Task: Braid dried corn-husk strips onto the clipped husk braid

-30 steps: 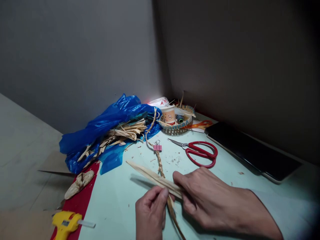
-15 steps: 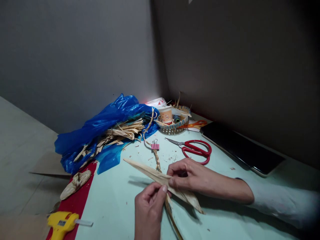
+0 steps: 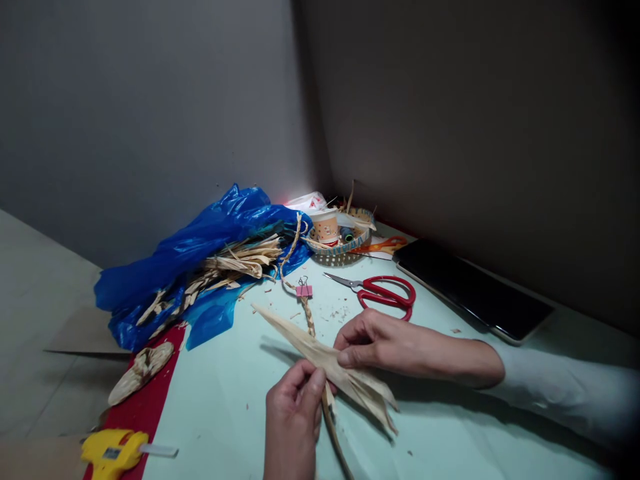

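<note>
A wide pale dried corn husk slants across the strands below a braided husk cord. My left hand pinches the husk's lower edge and the strands under it between thumb and fingers. On the husk's upper side, my right hand grips it with thumb and bent fingers. Its lower right end is spread and split into flaps. A pink binder clip holds the braid above my hands. One darker strand runs from under my left hand to the bottom edge.
Red-handled scissors lie beyond my right hand, near a black tablet. At the back are a small basket with a paper cup and a blue plastic bag of husks. A yellow glue gun and a woven sole-shaped piece lie at left.
The husk's lower right end has fanned apart into flaps. Both hands keep their hold on it. The whole view has shifted slightly, moving things left.
</note>
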`<state>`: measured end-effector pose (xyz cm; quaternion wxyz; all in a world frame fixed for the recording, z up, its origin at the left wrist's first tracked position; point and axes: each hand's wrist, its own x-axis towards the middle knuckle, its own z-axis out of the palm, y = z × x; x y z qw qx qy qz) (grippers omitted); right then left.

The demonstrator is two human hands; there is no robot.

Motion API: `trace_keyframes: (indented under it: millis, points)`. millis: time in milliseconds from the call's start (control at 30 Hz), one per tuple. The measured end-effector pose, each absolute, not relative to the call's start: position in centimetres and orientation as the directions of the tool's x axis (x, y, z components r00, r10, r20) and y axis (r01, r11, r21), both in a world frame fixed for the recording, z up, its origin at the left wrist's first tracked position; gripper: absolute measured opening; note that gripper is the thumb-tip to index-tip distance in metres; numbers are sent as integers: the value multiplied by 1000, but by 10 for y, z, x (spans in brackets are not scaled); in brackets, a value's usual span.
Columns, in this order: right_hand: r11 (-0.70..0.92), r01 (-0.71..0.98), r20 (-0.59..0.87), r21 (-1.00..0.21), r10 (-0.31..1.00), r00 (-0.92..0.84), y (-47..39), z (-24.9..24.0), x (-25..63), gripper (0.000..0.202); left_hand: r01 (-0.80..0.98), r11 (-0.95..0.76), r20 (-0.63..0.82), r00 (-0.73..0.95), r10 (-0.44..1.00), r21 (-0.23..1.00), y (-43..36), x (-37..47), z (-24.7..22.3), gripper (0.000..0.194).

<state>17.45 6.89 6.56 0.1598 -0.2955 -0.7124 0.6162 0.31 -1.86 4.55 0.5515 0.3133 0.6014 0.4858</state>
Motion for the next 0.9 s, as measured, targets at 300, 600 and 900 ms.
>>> trace_keyframes:
  millis: [300,600,900]
  points:
    - [266,269,-31,-925,657,-754,65,66,173,22,-186,341,-374,-191,907,921,-19,3,45,36]
    - [423,365,32,-830,688,-725,52,80,173,11,-103,327,-342,-207,917,939,-18,2,42,34]
    - [302,290,-15,-908,670,-743,66,71,178,13,-89,334,-345,-205,916,938,-18,1,44,36]
